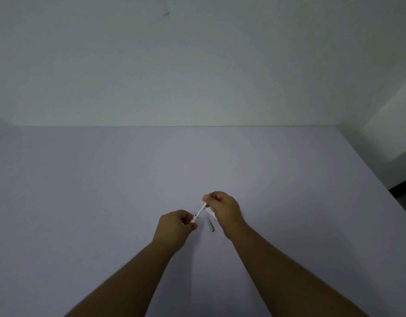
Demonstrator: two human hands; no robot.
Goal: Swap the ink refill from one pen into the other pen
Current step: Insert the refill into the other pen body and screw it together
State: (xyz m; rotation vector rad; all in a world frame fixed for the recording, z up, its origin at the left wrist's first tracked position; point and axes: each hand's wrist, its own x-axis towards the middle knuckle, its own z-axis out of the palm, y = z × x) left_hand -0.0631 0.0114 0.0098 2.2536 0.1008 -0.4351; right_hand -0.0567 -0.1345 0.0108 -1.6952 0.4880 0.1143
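A thin white ink refill (201, 210) runs diagonally between my two hands above the table. My left hand (174, 227) pinches the white pen barrel (193, 219) at the refill's lower end. My right hand (223, 208) grips the refill's upper end, where a dark tip pokes out past the fingers. A silver cone-shaped pen tip piece (210, 224) lies on the table between my wrists. Another white pen part (210, 211) lies half hidden under my right hand.
The work surface is a pale lilac table (105, 191) reaching back to a plain white wall (197, 65). The table's right edge (380, 181) drops to a dark floor at the far right.
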